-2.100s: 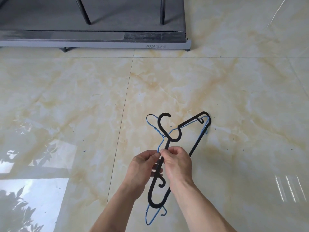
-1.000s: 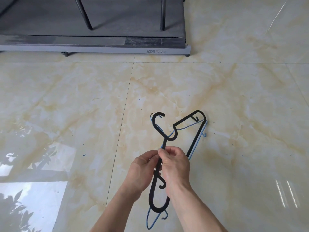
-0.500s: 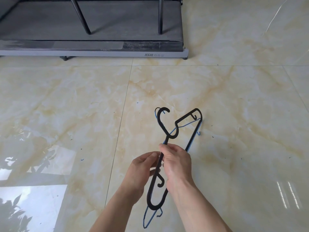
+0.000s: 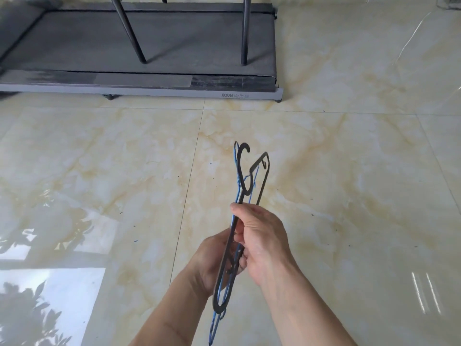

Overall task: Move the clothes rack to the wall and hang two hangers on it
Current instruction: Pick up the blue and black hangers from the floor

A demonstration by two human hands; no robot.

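Two hangers are stacked together and held edge-on in front of me, hooks pointing away. The black plastic hanger [image 4: 260,186] lies over a thin blue wire hanger [image 4: 215,328], whose lower end sticks out below my wrists. My right hand [image 4: 262,236] grips both hangers near their middle. My left hand [image 4: 214,260] holds them from the left, lower down. At the top of the view two dark legs of the clothes rack [image 4: 245,31] stand on a grey treadmill deck.
The grey treadmill [image 4: 149,81] lies across the top of the view, about a step ahead. Glossy cream marble floor tiles [image 4: 349,196] spread all around. Window glare and plant shadows show at the lower left.
The two hangers have been turned from a flat, splayed pose to nearly edge-on and closed together. My view has shifted forward, showing more of the treadmill.
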